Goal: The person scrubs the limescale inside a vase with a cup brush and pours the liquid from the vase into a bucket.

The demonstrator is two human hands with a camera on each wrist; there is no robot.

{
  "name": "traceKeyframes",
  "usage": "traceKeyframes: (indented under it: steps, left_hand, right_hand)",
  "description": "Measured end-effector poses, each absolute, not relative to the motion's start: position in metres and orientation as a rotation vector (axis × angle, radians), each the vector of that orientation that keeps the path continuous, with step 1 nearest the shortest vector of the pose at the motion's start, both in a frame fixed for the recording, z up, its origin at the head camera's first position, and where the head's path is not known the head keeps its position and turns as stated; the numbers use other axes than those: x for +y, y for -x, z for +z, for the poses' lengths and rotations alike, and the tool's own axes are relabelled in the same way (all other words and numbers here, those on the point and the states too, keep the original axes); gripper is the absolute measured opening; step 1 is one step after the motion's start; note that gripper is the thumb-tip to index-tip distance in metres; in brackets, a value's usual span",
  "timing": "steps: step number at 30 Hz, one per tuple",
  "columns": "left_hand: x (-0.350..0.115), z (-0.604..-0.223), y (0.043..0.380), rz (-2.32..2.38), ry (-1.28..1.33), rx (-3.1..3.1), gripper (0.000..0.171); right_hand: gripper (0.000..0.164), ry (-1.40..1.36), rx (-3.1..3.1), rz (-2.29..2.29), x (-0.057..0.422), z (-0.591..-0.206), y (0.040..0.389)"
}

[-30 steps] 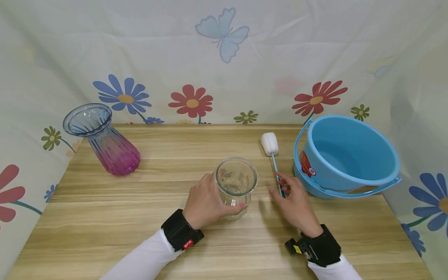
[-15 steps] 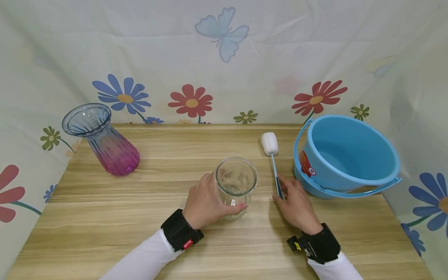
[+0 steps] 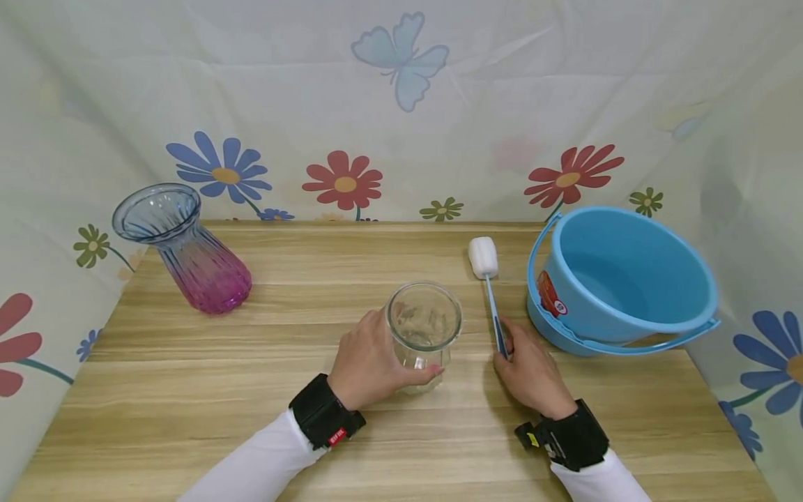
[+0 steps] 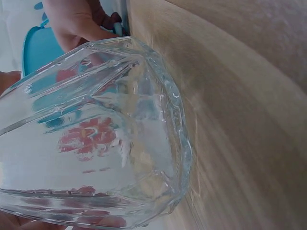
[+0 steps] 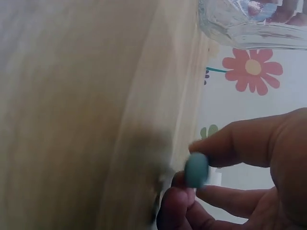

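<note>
My left hand (image 3: 376, 366) grips a clear glass jar (image 3: 423, 324) that stands upright, mouth up, near the middle of the wooden table. Fingers wrap its far side and the thumb lies across the near side. Its faceted wall and thick base (image 4: 144, 143) fill much of the left wrist view. Right of the jar lies a bottle brush (image 3: 492, 300) with a white sponge head pointing away. My right hand (image 3: 533, 373) pinches the lower handle between thumb and fingers. From the right wrist, the handle's rounded blue-green end (image 5: 196, 170) pokes out between the fingertips.
A blue bucket (image 3: 627, 272), its handle hanging down in front, stands close to the right hand. At the back left is a flared glass vase (image 3: 203, 268), blue fading to pink. A flower-print curtain (image 3: 389, 132) encloses the table's back and sides.
The right hand has lowered its fingers over the brush handle and closed on it; earlier they were more spread. The left hand and the jar have not moved.
</note>
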State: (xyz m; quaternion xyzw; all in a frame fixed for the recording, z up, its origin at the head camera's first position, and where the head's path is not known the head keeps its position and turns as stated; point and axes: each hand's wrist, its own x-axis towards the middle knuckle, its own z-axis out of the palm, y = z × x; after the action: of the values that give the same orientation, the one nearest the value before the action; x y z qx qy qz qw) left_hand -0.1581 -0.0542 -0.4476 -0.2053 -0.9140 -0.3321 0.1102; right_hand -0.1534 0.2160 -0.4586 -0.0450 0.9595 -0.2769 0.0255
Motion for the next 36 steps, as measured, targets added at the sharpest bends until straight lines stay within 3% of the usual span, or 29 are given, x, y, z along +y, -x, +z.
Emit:
traceKeyframes:
  steps: [4,19,36]
  left_hand:
    - [-0.055,-0.447,0.158,-0.963,0.594,-2.682,0.108]
    - [-0.054,-0.449,0.160,-0.948,0.591,-2.674,0.107]
    - [-0.055,-0.448,0.159,-0.928,0.593,-2.674,0.106]
  right_hand:
    - [0.061,0.130,2.964,-0.908,0.216,-0.456,0.153]
    - [0.043,0.187,3.243,-1.215,0.211,-0.449,0.152]
    - [0.026,0.437,3.344,-1.701,0.210,-0.444,0.150]
